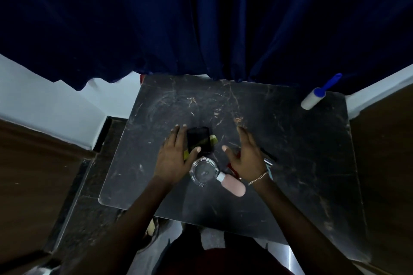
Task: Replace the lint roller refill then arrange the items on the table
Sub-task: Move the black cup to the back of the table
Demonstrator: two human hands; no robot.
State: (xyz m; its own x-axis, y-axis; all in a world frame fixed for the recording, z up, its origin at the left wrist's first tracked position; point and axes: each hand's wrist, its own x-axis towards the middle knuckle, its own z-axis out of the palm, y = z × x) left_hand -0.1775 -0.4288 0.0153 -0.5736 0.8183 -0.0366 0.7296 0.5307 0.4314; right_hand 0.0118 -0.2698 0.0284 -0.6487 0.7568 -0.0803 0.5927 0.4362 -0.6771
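A lint roller (314,97) with a blue handle and white roll lies at the table's far right corner. Near the middle, a black phone (199,139) rests on something yellow-green (213,139). My left hand (174,156) lies flat beside the phone, thumb touching its near end. My right hand (247,154) hovers open to the right, over partly hidden pens (269,156) and a red item (231,167). A clear glass ashtray (202,171) sits between my wrists, with a pink white-capped bottle (233,186) lying beside it.
The dark scratched table (290,140) stands against a dark blue curtain (201,18). Brown wooden furniture (33,174) flanks it on both sides. A white wall (44,100) shows at the left, dark floor tiles below.
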